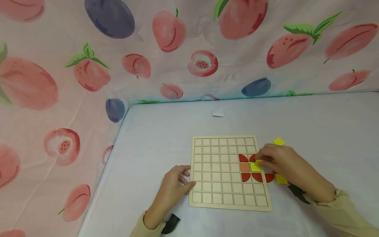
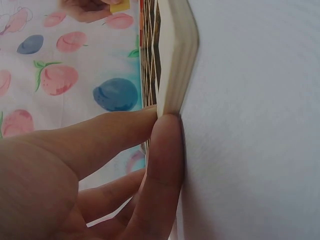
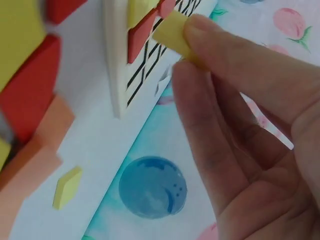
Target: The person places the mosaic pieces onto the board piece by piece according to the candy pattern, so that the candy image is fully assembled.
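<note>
Yellow tile (image 3: 171,34) pinched in my right grip (image 1: 277,160), board (image 1: 207,197) just beneath; my left grip (image 1: 171,183) clasps its side. Careless tilting could knock red pieces (image 1: 257,177) beside the right grip askew; clearance seems slim, though partly hidden.

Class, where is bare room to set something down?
Bare: white tabletop beyond the left hand, left of the board; also between board and paper slip. Crowded: the board's right edge, with right hand, red pieces, yellow pieces.
</note>
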Demonstrator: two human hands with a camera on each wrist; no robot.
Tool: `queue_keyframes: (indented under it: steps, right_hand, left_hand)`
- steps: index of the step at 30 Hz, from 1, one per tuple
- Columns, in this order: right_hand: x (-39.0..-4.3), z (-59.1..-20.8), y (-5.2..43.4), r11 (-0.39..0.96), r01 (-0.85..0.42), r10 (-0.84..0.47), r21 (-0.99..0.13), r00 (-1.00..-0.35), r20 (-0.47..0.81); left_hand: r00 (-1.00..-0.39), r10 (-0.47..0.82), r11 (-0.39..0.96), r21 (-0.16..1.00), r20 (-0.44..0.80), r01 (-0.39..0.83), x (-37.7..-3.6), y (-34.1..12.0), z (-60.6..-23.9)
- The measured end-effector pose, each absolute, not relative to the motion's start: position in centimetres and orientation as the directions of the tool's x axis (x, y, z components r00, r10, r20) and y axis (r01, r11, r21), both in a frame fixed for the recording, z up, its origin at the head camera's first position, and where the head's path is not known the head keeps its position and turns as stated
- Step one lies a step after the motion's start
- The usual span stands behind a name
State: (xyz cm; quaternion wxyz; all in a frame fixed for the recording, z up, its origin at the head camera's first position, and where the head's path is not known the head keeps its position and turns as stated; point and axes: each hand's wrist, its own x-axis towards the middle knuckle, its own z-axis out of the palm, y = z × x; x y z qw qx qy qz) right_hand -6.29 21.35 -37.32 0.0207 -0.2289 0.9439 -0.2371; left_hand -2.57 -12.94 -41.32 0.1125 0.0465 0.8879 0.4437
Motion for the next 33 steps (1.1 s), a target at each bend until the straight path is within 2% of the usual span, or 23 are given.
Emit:
queue_keyframes:
  steps: [7,14,33]
  right_hand:
    - [-6.6,-37.1,20.1,0.746,-0.434,-0.451,-0.505,-0.887,0.096]
    - [-7.2,-37.1,18.8,0.710,-0.509,-0.504,-0.487,-0.850,0.153]
    - [-9.1,-38.1,16.1,0.715,-0.514,-0.538,-0.474,-0.837,0.098]
  left_hand:
    - [-0.971,0.178,0.600,0.800,-0.161,-0.022,-2.6,-12.8,-41.4]
    - [-0.972,0.179,0.608,0.794,-0.155,-0.014,-2.5,-12.8,-41.3]
    - [-0.970,0.185,0.597,0.802,-0.155,-0.014,-2.4,-12.9,-41.4]
